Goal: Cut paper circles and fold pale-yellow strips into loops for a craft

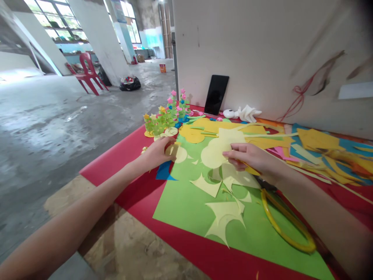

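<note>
My left hand is closed in a pinch at the left edge of a pale yellow paper circle. Beyond it stand small green paper-strip stems topped with yellow, pink and blue pieces. My right hand has its thumb and fingers together on the right edge of a round-lobed pale yellow paper. Something thin and yellow shows under its fingers, partly hidden. Yellow-handled scissors lie below my right wrist, blades partly covered. Pale yellow offcuts lie on the green sheet.
A dark phone leans against the white wall panel, beside a white round object and crumpled white tissue. Yellow, blue and orange scraps are heaped at right. Red paper lies underneath. A red chair stands far left.
</note>
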